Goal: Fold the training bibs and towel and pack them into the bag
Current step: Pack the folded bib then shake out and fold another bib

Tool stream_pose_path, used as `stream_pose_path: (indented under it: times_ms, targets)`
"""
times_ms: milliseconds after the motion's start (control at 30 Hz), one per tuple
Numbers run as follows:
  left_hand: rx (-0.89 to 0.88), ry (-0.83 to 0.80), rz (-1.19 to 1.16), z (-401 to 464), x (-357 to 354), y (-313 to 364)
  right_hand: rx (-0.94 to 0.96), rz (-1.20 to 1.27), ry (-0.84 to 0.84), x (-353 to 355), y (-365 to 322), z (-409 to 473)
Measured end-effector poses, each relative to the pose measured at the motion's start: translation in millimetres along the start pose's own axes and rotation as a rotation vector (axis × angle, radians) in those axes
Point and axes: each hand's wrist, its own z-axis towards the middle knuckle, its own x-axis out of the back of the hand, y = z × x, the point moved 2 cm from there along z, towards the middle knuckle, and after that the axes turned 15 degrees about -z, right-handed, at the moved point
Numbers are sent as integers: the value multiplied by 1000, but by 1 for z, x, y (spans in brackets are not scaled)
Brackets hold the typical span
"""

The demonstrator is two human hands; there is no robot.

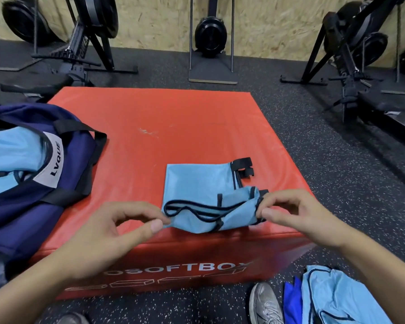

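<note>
Thin, black-trimmed blue bib [197, 185], half-folded, pinched by both hands.

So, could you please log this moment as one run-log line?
left hand: pinches bib corner | right hand: pinches opposite end | bib: part-folded on red box | bag: open

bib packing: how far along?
Done: light-blue fabric already sits in the navy bag. In hand: left hand and right hand pinch the near edge of a bib mid-fold on the red box. Left: the pile on the floor.
</note>
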Motion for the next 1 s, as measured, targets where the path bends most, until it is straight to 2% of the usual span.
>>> stream_pose_path:
  times_ms: [167, 300, 433, 567, 633, 733, 867, 933, 1000]
  targets:
    - [32, 219, -215, 36, 5, 2, -118, 207, 181, 2, -4, 36]
    - [218, 232, -212, 74, 11, -51, -306, 203, 144, -18, 18, 76]
    - [304, 245, -9, 90, 7, -95, -379, -253, 135, -37, 49, 100]
    - [236, 213, 58, 94, 5, -93, -284, -304, 229, -38, 44, 111]
    - [204, 191, 117, 94, 3, -95, -270, -364, 209, -41, 46, 112]
    - [214, 132, 406, 91, 1, -104, -292, -576, 171, -45, 55, 114]
    - [198, 133, 784, 89, -7, -105, -216, -1053, 326, -50, 33, 123]
    - [200, 146, 873, 87, -9, -107, -120, -1077, 368, -61, 18, 129]
    - [199, 148, 954, 85, -7, -108, -122, -1042, 262, -76, 18, 135]
